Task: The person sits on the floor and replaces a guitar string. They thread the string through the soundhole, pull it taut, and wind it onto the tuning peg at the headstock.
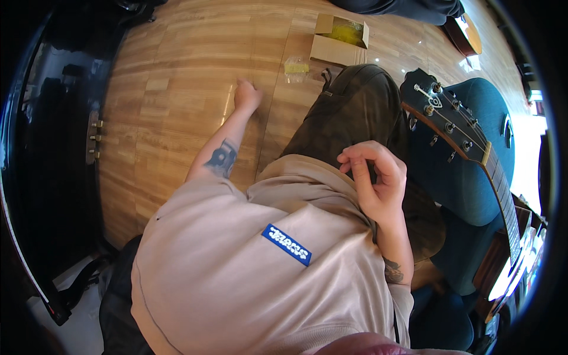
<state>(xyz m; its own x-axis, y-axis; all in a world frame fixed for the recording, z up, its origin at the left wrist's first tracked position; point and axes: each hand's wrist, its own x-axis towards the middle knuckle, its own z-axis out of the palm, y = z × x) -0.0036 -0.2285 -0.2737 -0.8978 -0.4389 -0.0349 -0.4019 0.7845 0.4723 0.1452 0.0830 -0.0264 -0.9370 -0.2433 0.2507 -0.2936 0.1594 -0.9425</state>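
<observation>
My left hand (247,94) is held out over the wooden floor (171,118), left of my leg, with its fingers curled; whatever may be inside them is hidden. Near my dark trousers (337,106), at the hem of my beige shirt, my right hand (373,180) is bent with thumb and fingertips drawn together and nothing visible in them. To the right of it, a black guitar headstock (435,109) with metal tuners leans in front of a teal chair (482,189).
An open cardboard box (337,53) with yellow contents and a small clear package (296,69) lie ahead. Another guitar (466,34) and a dark-clothed person (402,9) are at the top right. A glossy black piano-like body (53,148) stands on the left.
</observation>
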